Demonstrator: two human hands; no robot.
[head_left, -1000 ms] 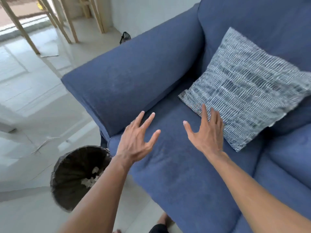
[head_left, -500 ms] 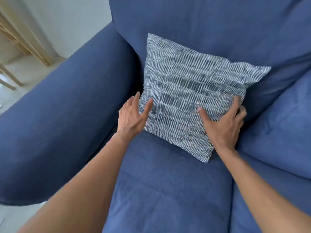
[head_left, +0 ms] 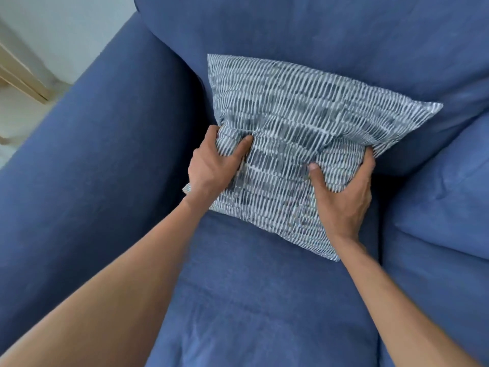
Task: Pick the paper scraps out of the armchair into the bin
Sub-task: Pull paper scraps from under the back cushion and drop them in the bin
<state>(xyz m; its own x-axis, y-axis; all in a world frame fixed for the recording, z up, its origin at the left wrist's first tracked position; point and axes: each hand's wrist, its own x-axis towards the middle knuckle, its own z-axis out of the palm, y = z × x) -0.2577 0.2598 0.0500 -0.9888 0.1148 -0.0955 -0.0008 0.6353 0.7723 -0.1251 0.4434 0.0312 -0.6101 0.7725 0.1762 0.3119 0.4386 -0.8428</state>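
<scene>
A blue-and-white striped cushion [head_left: 296, 133] leans against the back of the blue armchair [head_left: 251, 300]. My left hand [head_left: 211, 165] grips the cushion's left edge, thumb pressed into the fabric. On the cushion's right edge, my right hand [head_left: 344, 197] has the fabric bunched between thumb and fingers. No paper scraps show on the seat or around the cushion. The bin is out of view.
The armchair's thick left armrest [head_left: 92, 154] runs along the left. A second blue seat cushion [head_left: 444, 207] adjoins on the right. Pale floor and a light wooden frame [head_left: 18, 78] show at the upper left, beside a white wall.
Both hands went from open above the seat to resting on the cushion, and now they clench its two side edges. My view swung right and away from the bin.
</scene>
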